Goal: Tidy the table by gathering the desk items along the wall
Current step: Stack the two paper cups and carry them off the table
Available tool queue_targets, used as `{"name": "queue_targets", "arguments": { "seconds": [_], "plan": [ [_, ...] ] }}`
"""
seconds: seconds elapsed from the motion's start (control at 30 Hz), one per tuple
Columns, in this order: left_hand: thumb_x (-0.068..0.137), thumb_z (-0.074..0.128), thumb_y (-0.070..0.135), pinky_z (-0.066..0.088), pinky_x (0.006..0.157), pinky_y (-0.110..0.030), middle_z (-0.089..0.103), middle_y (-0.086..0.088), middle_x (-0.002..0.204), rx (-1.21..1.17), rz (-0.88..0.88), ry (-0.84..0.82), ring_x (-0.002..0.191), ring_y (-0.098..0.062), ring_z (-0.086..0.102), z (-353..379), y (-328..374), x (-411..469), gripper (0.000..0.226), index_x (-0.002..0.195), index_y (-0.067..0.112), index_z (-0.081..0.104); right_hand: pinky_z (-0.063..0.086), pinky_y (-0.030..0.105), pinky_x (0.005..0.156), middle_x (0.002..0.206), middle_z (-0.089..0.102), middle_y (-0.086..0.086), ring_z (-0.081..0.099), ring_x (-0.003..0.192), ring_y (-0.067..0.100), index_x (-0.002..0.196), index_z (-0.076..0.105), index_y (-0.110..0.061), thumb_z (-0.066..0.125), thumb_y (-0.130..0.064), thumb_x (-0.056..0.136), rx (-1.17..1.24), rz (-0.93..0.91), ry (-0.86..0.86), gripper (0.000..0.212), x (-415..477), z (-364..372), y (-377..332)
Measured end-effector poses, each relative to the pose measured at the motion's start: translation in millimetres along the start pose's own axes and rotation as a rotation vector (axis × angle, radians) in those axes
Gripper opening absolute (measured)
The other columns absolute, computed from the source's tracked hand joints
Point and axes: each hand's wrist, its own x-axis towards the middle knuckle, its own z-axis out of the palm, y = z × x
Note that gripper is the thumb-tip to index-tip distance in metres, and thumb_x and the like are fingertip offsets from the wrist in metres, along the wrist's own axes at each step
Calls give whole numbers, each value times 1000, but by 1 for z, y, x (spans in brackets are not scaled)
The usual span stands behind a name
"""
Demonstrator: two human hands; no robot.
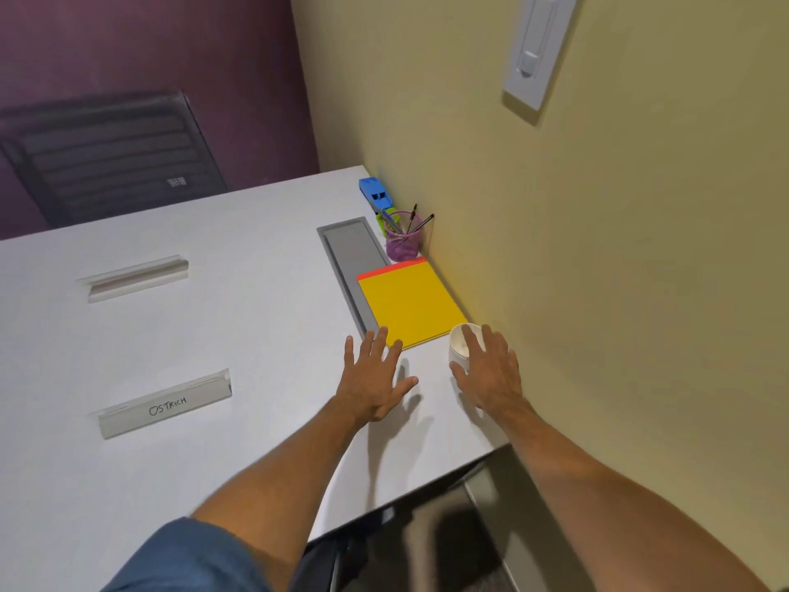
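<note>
Two hands out: my right hand (491, 369) fingers wrapped round white cup (459, 341) by wall (597, 271), left hand (373, 378) fingers wide, empty. Careless shove could tip cup onto yellow pad (410, 305).

Bare forearms and hands — a short blue sleeve (188, 557) on the left arm only.

Head view, close, looking down-forward over table (222, 335) toward wall (597, 249).

Matt white table (213, 335), clear-plastic nameplate (164, 405)
</note>
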Motion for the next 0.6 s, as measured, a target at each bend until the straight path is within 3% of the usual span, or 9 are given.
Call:
{"name": "queue_targets", "arguments": {
  "seconds": [0.27, 0.4, 0.6],
  "plan": [
    [96, 22, 63, -9, 117, -54, -4, -8, 163, -12, -46, -21, 150, -28, -6, 28, -9, 5, 73, 155, 21, 10, 32, 46, 110, 159, 13, 10, 14, 145, 30, 153, 19, -27, 58, -34, 92, 150, 10, -112, 73, 40, 11, 2],
    [96, 22, 62, -8, 117, -53, -3, -10, 163, -5, -70, -22, 150, -29, -5, 28, -22, 1, 72, 155, 21, 9, 39, 44, 104, 155, 20, 10, 21, 140, 31, 152, 20, -29, 55, -27, 95, 125, 13, -116, 68, 46, 15, -2],
    [97, 23, 61, -8, 117, -52, -4, -9, 163, -66, -117, 12, 150, -28, -6, 17, -30, -11, 73, 155, 19, 8, 43, 43, 100, 150, 28, 10, 29, 133, 32, 153, 13, -30, 61, -29, 91, 121, -25, -77, 78, 40, -2, -24]
  ]
}}
